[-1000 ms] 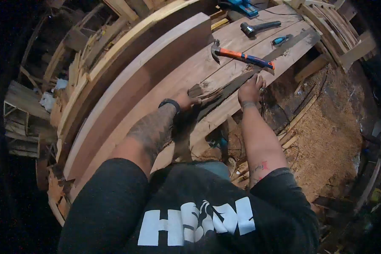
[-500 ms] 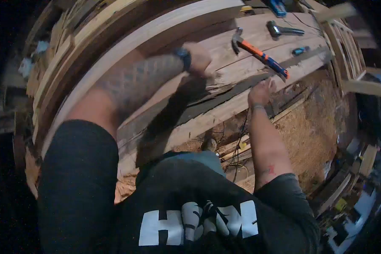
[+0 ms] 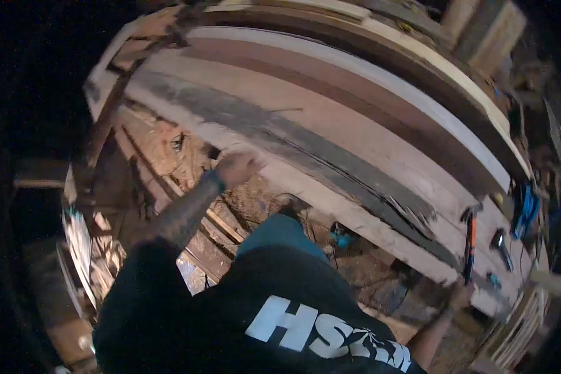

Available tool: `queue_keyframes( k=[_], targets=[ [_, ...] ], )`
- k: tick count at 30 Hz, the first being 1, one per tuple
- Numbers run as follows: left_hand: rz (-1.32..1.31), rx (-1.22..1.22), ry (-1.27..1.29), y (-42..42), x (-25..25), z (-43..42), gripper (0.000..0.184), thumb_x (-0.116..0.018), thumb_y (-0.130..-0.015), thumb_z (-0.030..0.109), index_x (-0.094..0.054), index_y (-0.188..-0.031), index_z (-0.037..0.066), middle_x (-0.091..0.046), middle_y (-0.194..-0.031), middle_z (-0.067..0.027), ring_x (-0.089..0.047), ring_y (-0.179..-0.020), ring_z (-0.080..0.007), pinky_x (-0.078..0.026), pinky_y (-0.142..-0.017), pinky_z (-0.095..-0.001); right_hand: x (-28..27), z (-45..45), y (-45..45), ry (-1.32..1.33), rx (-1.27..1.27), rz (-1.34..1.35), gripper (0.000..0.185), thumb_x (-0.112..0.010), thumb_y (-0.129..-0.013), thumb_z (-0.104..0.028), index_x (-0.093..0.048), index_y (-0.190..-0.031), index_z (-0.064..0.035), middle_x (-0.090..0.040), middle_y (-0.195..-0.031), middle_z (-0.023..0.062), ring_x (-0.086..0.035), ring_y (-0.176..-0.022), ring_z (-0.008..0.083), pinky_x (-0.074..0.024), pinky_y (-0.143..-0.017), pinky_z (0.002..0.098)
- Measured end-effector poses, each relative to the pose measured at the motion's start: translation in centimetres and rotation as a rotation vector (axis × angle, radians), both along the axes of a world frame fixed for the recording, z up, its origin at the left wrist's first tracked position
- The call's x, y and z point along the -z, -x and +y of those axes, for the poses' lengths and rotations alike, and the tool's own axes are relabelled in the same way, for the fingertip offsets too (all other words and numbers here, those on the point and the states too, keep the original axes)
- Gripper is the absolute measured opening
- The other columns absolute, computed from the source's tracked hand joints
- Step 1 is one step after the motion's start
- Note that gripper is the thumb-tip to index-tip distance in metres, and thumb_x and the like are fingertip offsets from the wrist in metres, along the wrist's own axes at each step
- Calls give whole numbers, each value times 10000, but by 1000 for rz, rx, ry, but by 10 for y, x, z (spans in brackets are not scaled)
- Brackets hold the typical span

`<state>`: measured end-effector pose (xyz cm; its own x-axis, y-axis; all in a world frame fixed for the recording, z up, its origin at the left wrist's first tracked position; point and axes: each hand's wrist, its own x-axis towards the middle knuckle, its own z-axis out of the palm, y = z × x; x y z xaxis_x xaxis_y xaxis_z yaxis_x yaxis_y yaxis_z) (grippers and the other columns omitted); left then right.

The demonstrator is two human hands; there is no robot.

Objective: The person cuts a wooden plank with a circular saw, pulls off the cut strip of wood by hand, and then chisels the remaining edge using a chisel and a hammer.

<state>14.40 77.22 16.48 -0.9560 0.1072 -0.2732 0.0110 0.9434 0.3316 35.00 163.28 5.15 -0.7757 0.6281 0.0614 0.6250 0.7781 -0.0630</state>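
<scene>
My left hand [image 3: 238, 168] is at the near edge of the long wooden plank [image 3: 318, 198], left of the middle of the view, blurred, with its fingers apart and nothing seen in them. Far to the right, my right hand [image 3: 460, 295] is at the plank's near edge, by the handle end of the orange and blue hammer [image 3: 470, 243]; its fingers are too small and dim to make out. A dark, splintered strip [image 3: 380, 202] runs along the plank. Right of the hammer lie a black tool [image 3: 500, 247] and a small teal tool [image 3: 493, 280].
A tall curved-looking beam [image 3: 380, 106] stands along the far side of the planks. A blue tool [image 3: 527, 212] lies at the far right. Below the near edge are a teal tool [image 3: 341, 234], wood offcuts [image 3: 218, 227] and sawdust. Stacked slats [image 3: 520, 333] are at lower right.
The view has swung left along the plank, so the hammer now appears at the right. My left hand has gone from above the planks to the near edge. My right hand remains near the hammer's handle.
</scene>
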Motion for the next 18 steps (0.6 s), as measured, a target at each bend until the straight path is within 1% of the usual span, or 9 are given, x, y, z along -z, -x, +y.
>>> queue_keyframes(
  k=[2, 3, 4, 5, 7, 8, 10, 15, 18],
  targets=[
    [-306, -64, 190, -116, 24, -76, 498, -483, -1053, 503, -710, -1004, 63, -713, -913, -203, -696, -903, -399, -541, -816, -535, 7, 31, 12, -568, -240, 19, 688, -592, -998, -529, -528, -1473, -35, -651, -1301, 255, -631, -1192, 425, -507, -956, 545],
    [-596, -73, 350, -170, 29, -101, 555, -440, -1061, 518, -743, -1059, 53, -743, -954, -184, -709, -947, -394, -546, -865, -536, 42, 88, 22, -453, -238, -153, 709, -582, -996, -552, -525, -1483, -39, -668, -1254, 238, -660, -1124, 417, -527, -890, 543],
    [-704, 28, 292, -240, 82, -144, 637, -436, -1059, 552, -742, -957, 3, -729, -886, -202, -705, -855, -398, -552, -814, -535, 70, 133, 33, -330, -232, -320, 730, -571, -995, -575, -522, -1493, -44, -685, -1206, 222, -688, -1055, 410, -547, -825, 540],
    [-810, 123, 222, -308, 133, -185, 732, -432, -1057, 586, -741, -855, -46, -715, -817, -220, -701, -764, -401, -558, -764, -534, 58, 114, 51, -188, -178, -331, 714, -571, -995, -564, -530, -1482, -42, -686, -1184, 218, -687, -1032, 404, -546, -808, 535],
    [-1171, -113, 193, -396, 172, -193, 755, -540, -936, 748, -793, -984, 39, -777, -962, -151, -749, -810, -293, -585, -824, -429, 37, 67, 73, -42, -117, -260, 683, -571, -996, -541, -546, -1459, -39, -687, -1140, 208, -685, -985, 393, -542, -776, 523],
    [-1241, -395, 88, -401, 101, -155, 816, -490, -956, 764, -741, -1102, 1, -765, -980, -127, -742, -859, -273, -583, -739, -464, 38, 59, 79, -15, -114, -241, 667, -571, -997, -529, -554, -1448, -37, -688, -1118, 204, -684, -962, 387, -541, -760, 517],
    [-1097, -515, -123, -429, 83, -149, 833, -509, -927, 789, -749, -1029, -2, -757, -939, -106, -738, -782, -213, -576, -674, -393, 32, 35, 92, 26, -123, -219, 637, -571, -998, -506, -570, -1425, -34, -689, -1074, 194, -682, -916, 376, -537, -728, 506],
    [-808, -811, -366, -467, 128, -176, 792, -550, -914, 777, -771, -890, 18, -758, -787, -98, -734, -668, -213, -592, -671, -416, 2, -13, 124, 135, -133, -175, 561, -572, -1000, -449, -610, -1367, -26, -692, -965, 171, -676, -800, 347, -529, -647, 477],
    [-711, -719, -369, -453, 126, -195, 746, -560, -931, 742, -763, -835, 31, -744, -740, -89, -724, -660, -211, -576, -673, -401, -15, -47, 148, 233, -160, -154, 518, -572, -1002, -414, -635, -1333, -21, -694, -899, 157, -673, -730, 330, -524, -598, 460]
  ],
)
